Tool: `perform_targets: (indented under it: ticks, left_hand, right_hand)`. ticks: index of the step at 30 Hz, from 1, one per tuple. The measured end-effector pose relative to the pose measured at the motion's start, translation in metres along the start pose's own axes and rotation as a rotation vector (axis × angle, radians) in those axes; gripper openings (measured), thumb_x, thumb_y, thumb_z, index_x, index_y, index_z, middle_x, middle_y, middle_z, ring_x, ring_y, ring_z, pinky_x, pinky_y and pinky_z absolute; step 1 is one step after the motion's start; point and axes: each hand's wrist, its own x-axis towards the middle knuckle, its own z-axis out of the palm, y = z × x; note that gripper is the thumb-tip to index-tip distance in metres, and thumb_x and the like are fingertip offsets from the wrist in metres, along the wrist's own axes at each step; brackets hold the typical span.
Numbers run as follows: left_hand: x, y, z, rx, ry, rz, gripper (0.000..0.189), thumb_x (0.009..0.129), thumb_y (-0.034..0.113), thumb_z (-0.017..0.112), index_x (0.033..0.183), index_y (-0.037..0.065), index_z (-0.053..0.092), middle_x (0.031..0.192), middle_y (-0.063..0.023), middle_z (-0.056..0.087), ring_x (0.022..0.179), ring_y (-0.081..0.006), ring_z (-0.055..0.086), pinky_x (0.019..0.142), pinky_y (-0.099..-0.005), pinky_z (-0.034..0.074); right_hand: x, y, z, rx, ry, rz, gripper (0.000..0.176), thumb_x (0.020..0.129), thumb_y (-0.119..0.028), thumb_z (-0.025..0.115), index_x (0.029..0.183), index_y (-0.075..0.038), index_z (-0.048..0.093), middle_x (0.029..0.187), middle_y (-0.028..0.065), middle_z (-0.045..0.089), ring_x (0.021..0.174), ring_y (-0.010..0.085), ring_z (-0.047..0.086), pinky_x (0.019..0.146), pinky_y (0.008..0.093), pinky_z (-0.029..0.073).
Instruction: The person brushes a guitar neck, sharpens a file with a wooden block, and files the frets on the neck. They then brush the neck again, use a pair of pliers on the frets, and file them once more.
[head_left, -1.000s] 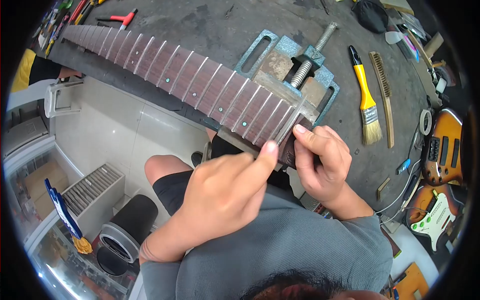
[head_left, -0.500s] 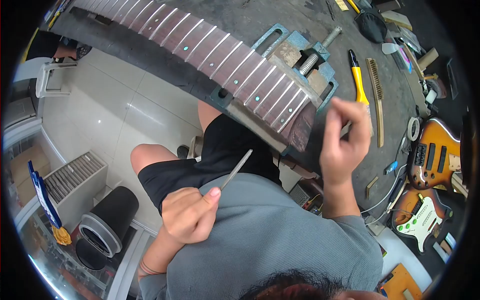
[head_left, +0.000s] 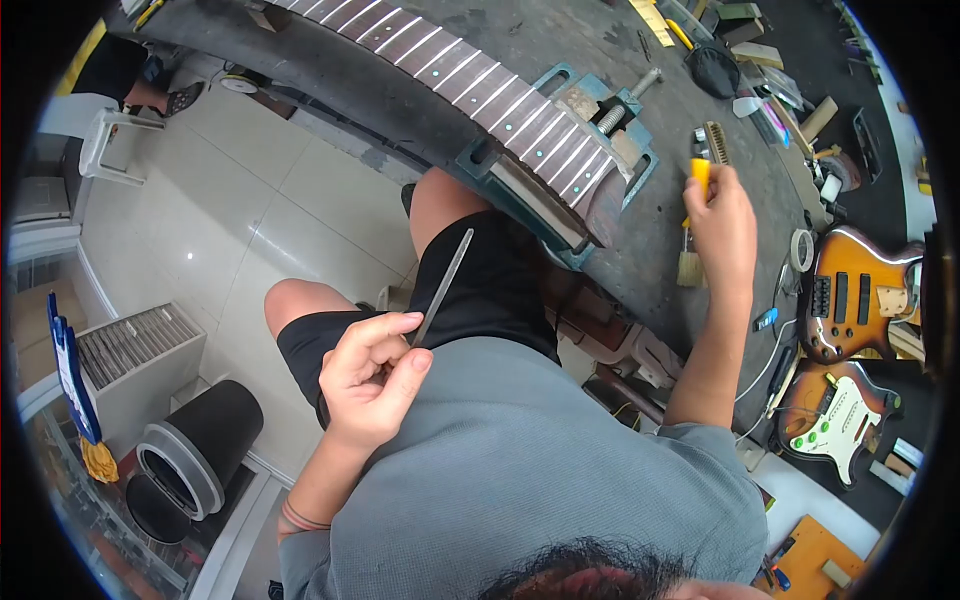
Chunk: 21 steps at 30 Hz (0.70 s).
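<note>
My left hand [head_left: 370,378] holds a slim metal file [head_left: 445,285] between thumb and fingers, its free end pointing up and away over my lap. My right hand [head_left: 724,232] is closed on the yellow handle of a paintbrush [head_left: 700,174], whose bristles point down over the bench. Just beyond it lies a wooden wire brush [head_left: 716,142], its handle hidden by my hand. Left of that hand, a guitar neck [head_left: 497,108] with metal frets and dot inlays lies at the bench edge, over a blue-green vise [head_left: 637,165].
Two sunburst guitar bodies, one [head_left: 862,295] above the other [head_left: 838,425], are at the right. A tape roll [head_left: 802,250] and a cable [head_left: 765,372] lie nearer. A black bin [head_left: 215,440] and white stool [head_left: 112,145] stand on the floor; another person's foot shows at upper left.
My right hand has moved right and taken hold of the paintbrush, which has shifted and turned. My left hand's fingers have loosened around the file. The whole view has shifted a little.
</note>
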Motion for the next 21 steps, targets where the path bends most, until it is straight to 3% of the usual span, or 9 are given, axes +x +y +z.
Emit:
perform_targets:
  ticks: [2, 4, 6, 9, 10, 12, 14, 19, 21]
  left_hand:
    - [-0.005, -0.001, -0.001, -0.088, 0.018, -0.050, 0.041, 0.100, -0.006, 0.080, 0.139, -0.004, 0.068, 0.072, 0.0043, 0.060, 0.064, -0.0019, 0.049, 0.061, -0.0214, 0.037]
    - [-0.008, -0.001, 0.000, -0.137, 0.027, -0.128, 0.042, 0.102, -0.006, 0.079, 0.141, -0.004, 0.065, 0.072, 0.0046, 0.057, 0.062, -0.0021, 0.049, 0.059, -0.0215, 0.036]
    - [-0.006, -0.004, 0.003, -0.135, 0.033, -0.150, 0.040, 0.103, -0.005, 0.076, 0.141, -0.004, 0.064, 0.070, 0.0024, 0.060, 0.057, -0.0038, 0.052, 0.055, -0.0215, 0.037]
    - [-0.003, -0.001, 0.009, -0.212, 0.040, -0.223, 0.037, 0.104, -0.003, 0.076, 0.139, -0.003, 0.064, 0.069, 0.0011, 0.063, 0.057, -0.0041, 0.054, 0.055, -0.0212, 0.039]
    - [-0.003, 0.000, 0.010, -0.230, 0.040, -0.238, 0.036, 0.105, -0.003, 0.075, 0.139, -0.003, 0.064, 0.069, 0.0010, 0.063, 0.057, -0.0042, 0.055, 0.055, -0.0212, 0.040]
    - [-0.004, 0.002, 0.012, -0.300, 0.053, -0.230, 0.033, 0.108, -0.002, 0.073, 0.140, -0.002, 0.064, 0.070, 0.0022, 0.062, 0.056, -0.0022, 0.051, 0.054, -0.0216, 0.037]
    - [-0.003, 0.004, 0.007, -0.399, 0.066, -0.226, 0.031, 0.109, 0.001, 0.071, 0.139, -0.002, 0.064, 0.069, 0.0006, 0.063, 0.055, -0.0028, 0.051, 0.053, -0.0220, 0.036]
    - [0.000, -0.003, -0.007, -0.564, 0.011, -0.293, 0.028, 0.115, 0.011, 0.061, 0.142, 0.001, 0.060, 0.062, -0.0031, 0.056, 0.047, -0.0075, 0.041, 0.051, -0.0273, 0.039]
    - [0.002, -0.004, -0.006, -0.575, -0.008, -0.297, 0.027, 0.115, 0.011, 0.060, 0.141, 0.001, 0.060, 0.062, -0.0030, 0.056, 0.047, -0.0077, 0.041, 0.051, -0.0270, 0.038]
  right_hand:
    - [0.006, 0.003, -0.008, -0.015, 0.149, -0.042, 0.035, 0.108, -0.024, 0.067, 0.133, 0.000, 0.066, 0.094, 0.0187, 0.079, 0.086, 0.0391, 0.077, 0.084, 0.0504, 0.059]
    - [0.011, -0.004, -0.026, 0.498, 0.104, -0.144, 0.034, 0.118, -0.027, 0.053, 0.139, -0.001, 0.061, 0.088, 0.0121, 0.077, 0.075, 0.0189, 0.073, 0.071, 0.0357, 0.057]
    - [0.005, -0.023, -0.061, 1.103, -0.095, -0.190, 0.032, 0.120, -0.021, 0.049, 0.143, -0.002, 0.058, 0.095, 0.0126, 0.076, 0.070, 0.0119, 0.065, 0.064, 0.0261, 0.053]
    - [-0.024, -0.090, -0.067, 1.519, -0.240, -0.408, 0.032, 0.121, -0.017, 0.051, 0.149, -0.002, 0.052, 0.106, 0.0167, 0.074, 0.067, 0.0107, 0.061, 0.061, 0.0226, 0.052]
    - [-0.027, -0.101, -0.060, 1.457, -0.319, -0.471, 0.033, 0.120, -0.013, 0.055, 0.149, -0.001, 0.049, 0.113, 0.0187, 0.073, 0.072, 0.0125, 0.065, 0.065, 0.0252, 0.055]
    - [-0.010, -0.110, -0.034, 1.087, -0.118, -0.627, 0.032, 0.119, -0.011, 0.059, 0.147, -0.001, 0.047, 0.114, 0.0139, 0.074, 0.079, 0.0126, 0.067, 0.070, 0.0262, 0.057]
    - [0.016, -0.096, -0.031, 0.657, 0.250, -0.528, 0.025, 0.119, -0.011, 0.060, 0.140, -0.002, 0.051, 0.112, 0.0070, 0.074, 0.089, 0.0097, 0.067, 0.073, 0.0250, 0.056]
    - [0.016, -0.066, -0.047, 0.752, 0.213, -0.428, 0.037, 0.119, -0.010, 0.058, 0.153, 0.002, 0.051, 0.106, 0.0081, 0.075, 0.077, 0.0064, 0.061, 0.063, 0.0228, 0.049]
    - [0.005, -0.062, -0.050, 0.884, 0.073, -0.390, 0.036, 0.119, -0.011, 0.059, 0.152, 0.002, 0.052, 0.106, 0.0092, 0.075, 0.074, 0.0059, 0.062, 0.061, 0.0216, 0.049]
